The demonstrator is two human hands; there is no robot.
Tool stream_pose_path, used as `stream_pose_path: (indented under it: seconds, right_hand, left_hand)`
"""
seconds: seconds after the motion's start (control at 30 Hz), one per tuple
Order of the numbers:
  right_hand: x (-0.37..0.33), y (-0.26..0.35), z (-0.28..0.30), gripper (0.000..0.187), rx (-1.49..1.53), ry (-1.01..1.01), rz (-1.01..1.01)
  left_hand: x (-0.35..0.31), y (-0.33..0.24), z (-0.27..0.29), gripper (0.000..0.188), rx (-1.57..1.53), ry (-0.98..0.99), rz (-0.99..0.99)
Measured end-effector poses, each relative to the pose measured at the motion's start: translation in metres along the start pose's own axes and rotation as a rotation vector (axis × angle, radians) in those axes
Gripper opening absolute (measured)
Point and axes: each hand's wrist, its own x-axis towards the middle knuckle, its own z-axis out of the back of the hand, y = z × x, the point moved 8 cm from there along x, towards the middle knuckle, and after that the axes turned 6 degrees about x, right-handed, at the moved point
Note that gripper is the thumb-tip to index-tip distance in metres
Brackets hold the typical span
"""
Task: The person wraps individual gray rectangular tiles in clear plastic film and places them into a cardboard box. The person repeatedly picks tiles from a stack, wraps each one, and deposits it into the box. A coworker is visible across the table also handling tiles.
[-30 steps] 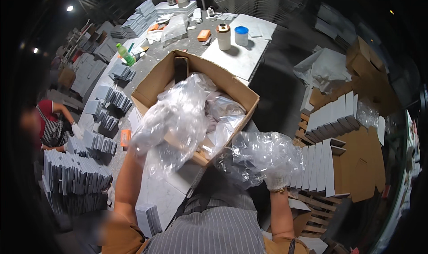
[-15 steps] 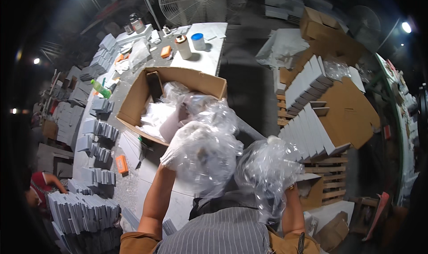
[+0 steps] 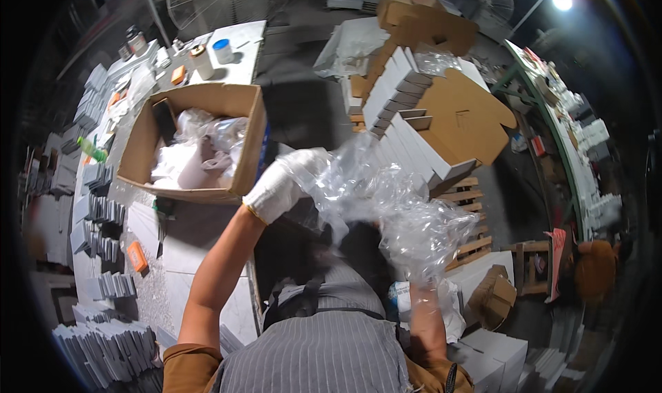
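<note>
A crumpled bundle of clear plastic bags (image 3: 427,231) hangs in the air in front of my body, stretched between both hands. My left hand (image 3: 283,186), in a white knit glove, is closed on the bundle's left end, beside the cardboard box. Of my right arm, the forearm (image 3: 427,317) shows. The right hand lies under the plastic at the bundle's lower right; its fingers are hidden, but the plastic is carried by it. Inside the open cardboard box (image 3: 249,141) lie more clear plastic, white sheets and a pinkish-grey piece (image 3: 196,165).
Grey tile stacks (image 3: 103,348) line the left table. An orange box (image 3: 137,256), a green bottle (image 3: 91,149) and a blue-lidded jar (image 3: 222,51) stand on it. To the right, white boxes (image 3: 407,148) and flattened cardboard (image 3: 469,113) rest on a wooden pallet (image 3: 472,224).
My view has swung right, so the box and table sit further left. Both hands have carried the plastic off to the right of the box, and the bundle is drawn out between them.
</note>
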Motion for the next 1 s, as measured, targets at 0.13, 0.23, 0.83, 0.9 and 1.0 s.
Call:
stream_pose_path:
  seconds: [0.13,0.23,0.83,0.9,1.0]
  right_hand:
    - [-0.029,0.02,-0.017,0.024,0.104,0.083,0.015]
    - [-0.058,0.04,-0.011,0.021,0.204,0.118,0.077]
    - [-0.267,0.278,-0.01,0.06,-1.098,-0.666,1.069]
    - [-0.259,0.301,-0.027,0.06,-1.166,-0.714,1.128]
    - [-0.252,0.334,-0.063,0.06,-1.221,-0.662,1.215]
  left_hand:
    - [0.031,0.02,-0.014,0.031,-0.501,0.094,0.021]
    - [0.052,0.031,-0.046,0.032,-0.515,0.158,0.036]
    - [0.207,0.012,-0.259,0.013,0.556,-0.116,-0.426]
    - [0.209,0.0,-0.307,0.014,0.791,-0.032,-0.459]
    - [0.223,0.008,-0.363,0.018,0.843,0.183,-0.615]
